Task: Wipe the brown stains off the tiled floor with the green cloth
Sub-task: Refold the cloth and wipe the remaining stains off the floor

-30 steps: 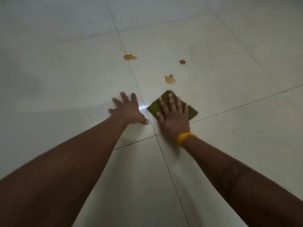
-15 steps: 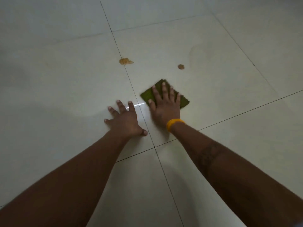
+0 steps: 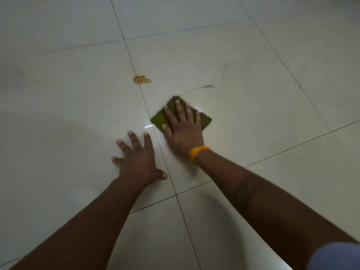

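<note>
Head view: R hand [image 3: 183, 129] flat, fingers straight, pressing green cloth [image 3: 204, 120] onto glossy tiled floor [image 3: 253, 172]. L hand [image 3: 139, 162] splayed on tile, holds nothing. Cloth soft, thin, folded square w/ fuzzy edges; prob slides easy, palm pressure at centre best. Brown stain [image 3: 141, 79] on grout line, smear [image 3: 202, 87] just beyond cloth.

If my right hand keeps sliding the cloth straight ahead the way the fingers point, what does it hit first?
Probably the thin brown smear, just beyond the green cloth under your right hand. The brown stain on the grout line lies off to the left, likely outside that path.
</note>
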